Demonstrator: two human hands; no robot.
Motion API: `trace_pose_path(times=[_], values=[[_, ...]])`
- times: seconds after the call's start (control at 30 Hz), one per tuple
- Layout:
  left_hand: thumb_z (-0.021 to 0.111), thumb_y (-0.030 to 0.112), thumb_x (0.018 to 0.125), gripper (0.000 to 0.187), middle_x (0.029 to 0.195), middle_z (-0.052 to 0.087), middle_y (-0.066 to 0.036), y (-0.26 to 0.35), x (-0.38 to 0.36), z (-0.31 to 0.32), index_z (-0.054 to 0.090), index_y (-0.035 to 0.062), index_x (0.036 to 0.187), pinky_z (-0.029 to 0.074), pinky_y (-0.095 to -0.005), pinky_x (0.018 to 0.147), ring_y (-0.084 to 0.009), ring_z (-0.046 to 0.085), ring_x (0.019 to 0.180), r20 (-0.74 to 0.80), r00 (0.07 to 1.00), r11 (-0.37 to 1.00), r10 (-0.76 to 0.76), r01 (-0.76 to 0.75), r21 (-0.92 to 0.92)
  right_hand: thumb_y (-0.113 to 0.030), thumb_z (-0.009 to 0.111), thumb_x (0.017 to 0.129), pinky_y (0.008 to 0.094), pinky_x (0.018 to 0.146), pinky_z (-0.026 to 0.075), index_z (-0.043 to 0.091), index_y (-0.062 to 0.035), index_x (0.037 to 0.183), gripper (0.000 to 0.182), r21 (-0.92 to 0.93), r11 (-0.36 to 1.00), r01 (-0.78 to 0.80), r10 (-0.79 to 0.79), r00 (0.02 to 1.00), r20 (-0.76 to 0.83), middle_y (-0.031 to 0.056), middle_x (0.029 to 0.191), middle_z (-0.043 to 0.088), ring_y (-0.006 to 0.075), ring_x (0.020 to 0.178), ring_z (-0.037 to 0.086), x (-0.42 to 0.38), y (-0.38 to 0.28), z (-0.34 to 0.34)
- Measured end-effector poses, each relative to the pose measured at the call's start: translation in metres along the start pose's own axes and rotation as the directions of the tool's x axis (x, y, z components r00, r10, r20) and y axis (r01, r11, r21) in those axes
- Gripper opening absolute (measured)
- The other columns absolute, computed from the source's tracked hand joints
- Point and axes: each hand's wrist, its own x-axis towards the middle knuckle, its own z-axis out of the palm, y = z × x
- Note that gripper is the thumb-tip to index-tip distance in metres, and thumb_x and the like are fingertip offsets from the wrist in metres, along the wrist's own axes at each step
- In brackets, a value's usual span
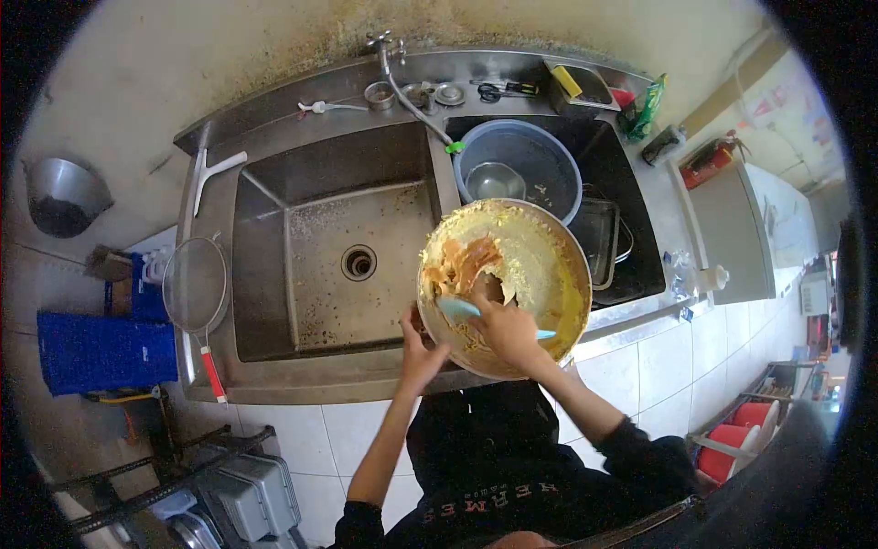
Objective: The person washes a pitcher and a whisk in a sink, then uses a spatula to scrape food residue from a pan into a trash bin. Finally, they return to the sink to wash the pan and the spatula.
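Observation:
A large round pan (572,265) coated with yellow and brown residue is tilted over the sink's front edge. My left hand (422,355) grips its lower left rim. Inside the pan, my right hand (505,331) is closed around a light blue scraper (457,307), whose broad end lies against the residue at the left side. Brown paste (468,260) sits in the upper left of the pan. Behind the pan stands a blue-grey basin (562,165) holding a clear bowl (496,181).
The steel sink (320,311) has scattered bits around its drain. A strainer (197,284) with a red handle lies left. Dark trays (599,242) fill the right basin. Scissors (491,92) and a faucet (384,57) are at the back. Blue crates (105,352) stand far left.

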Motion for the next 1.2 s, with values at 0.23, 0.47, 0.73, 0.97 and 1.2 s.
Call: trace_pose_path(times=[0.23, 0.47, 0.73, 0.97, 1.2], values=[[0.046, -0.006, 0.072, 0.087, 0.135, 0.027, -0.014, -0.018, 0.027, -0.009, -0.008, 0.0127, 0.139, 0.027, -0.0338, 0.099, -0.0217, 0.03, 0.122, 0.222, 0.973, 0.994, 0.061, -0.039, -0.102, -0.031, 0.045, 0.086, 0.0441, 0.049, 0.048, 0.04, -0.0188, 0.113, 0.029, 0.033, 0.989, -0.142, 0.144, 0.988, -0.047, 0.015, 0.069, 0.061, 0.0325, 0.058, 0.061, 0.055, -0.023, 0.013], [0.043, -0.009, 0.066, 0.092, 0.141, 0.009, -0.017, 0.002, 0.017, -0.007, -0.013, 0.0097, 0.138, 0.017, -0.0346, 0.104, -0.0252, 0.013, 0.13, 0.302, 0.944, 0.961, -0.134, 0.198, -0.191, -0.039, 0.054, 0.081, 0.0444, 0.044, 0.045, 0.045, -0.0122, 0.095, 0.031, 0.007, 0.999, -0.049, 0.049, 0.993, -0.108, 0.0135, 0.054, 0.057, 0.032, 0.049, 0.059, 0.008, -0.028, 0.016], [0.039, -0.008, 0.07, 0.087, 0.14, 0.014, -0.016, -0.031, 0.021, 0.002, -0.015, 0.0084, 0.136, 0.02, -0.0356, 0.104, -0.0249, 0.022, 0.127, 0.213, 0.962, 0.985, 0.172, -0.17, -0.026, -0.034, 0.055, 0.081, 0.041, 0.043, 0.045, 0.041, -0.0104, 0.115, 0.044, 0.047, 0.967, -0.249, 0.253, 0.957, -0.139, 0.0148, 0.061, 0.057, 0.0304, 0.054, 0.06, 0.035, -0.039, 0.026], [0.047, -0.002, 0.067, 0.089, 0.14, 0.004, -0.025, -0.017, 0.001, 0.005, -0.012, -0.0041, 0.134, 0.01, -0.0369, 0.107, -0.0314, 0.011, 0.131, 0.205, 0.97, 0.991, 0.132, -0.128, -0.031, -0.032, 0.052, 0.084, 0.0419, 0.044, 0.045, 0.045, -0.009, 0.104, 0.031, 0.093, 0.916, -0.39, 0.401, 0.887, -0.228, 0.013, 0.058, 0.057, 0.0316, 0.052, 0.058, 0.057, -0.032, 0.028], [0.048, -0.001, 0.066, 0.09, 0.139, 0.007, -0.025, -0.003, 0.004, 0.003, -0.012, -0.0044, 0.133, 0.009, -0.0369, 0.107, -0.031, 0.01, 0.131, 0.23, 0.971, 0.995, 0.065, -0.046, -0.087, -0.024, 0.048, 0.084, 0.0414, 0.039, 0.045, 0.047, -0.0099, 0.088, 0.014, -0.036, 0.962, -0.27, 0.261, 0.95, -0.172, 0.0107, 0.056, 0.058, 0.027, 0.049, 0.06, 0.049, -0.025, 0.019]])
